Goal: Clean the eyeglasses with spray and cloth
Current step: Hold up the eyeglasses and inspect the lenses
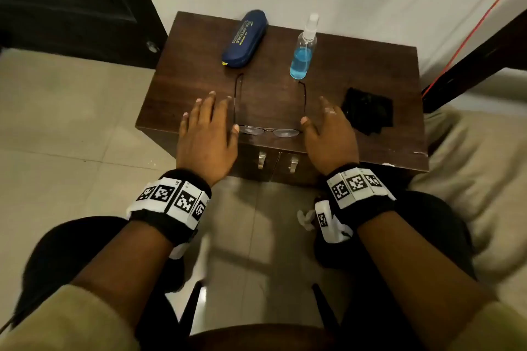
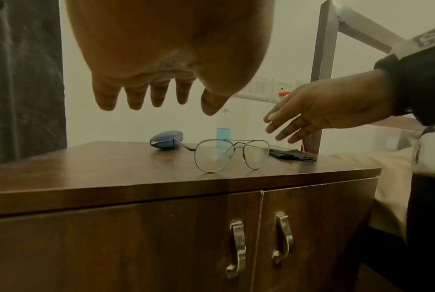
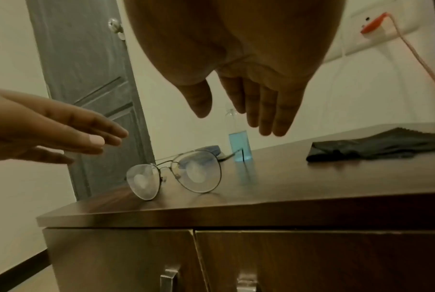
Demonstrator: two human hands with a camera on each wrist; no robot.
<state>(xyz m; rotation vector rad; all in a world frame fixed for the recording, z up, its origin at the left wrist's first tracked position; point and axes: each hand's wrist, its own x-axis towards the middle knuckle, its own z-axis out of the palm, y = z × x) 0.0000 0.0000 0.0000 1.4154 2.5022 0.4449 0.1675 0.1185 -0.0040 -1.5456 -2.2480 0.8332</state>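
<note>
Eyeglasses sit untouched at the table's near edge, both hands hovering beside them, fingers spread, grip empty; spray bottle behind, cloth right — nothing cleaned yet.

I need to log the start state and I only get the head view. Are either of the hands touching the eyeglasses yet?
Observer: No. The wrist views show the left hand and right hand hovering above the eyeglasses, fingers straight.
Operator: Are the lenses dirty?
Observer: The right wrist view shows a pale smudge on each lens.
Operator: Is the black cloth flat?
Observer: No, the black cloth lies rumpled on the cabinet top.
</note>
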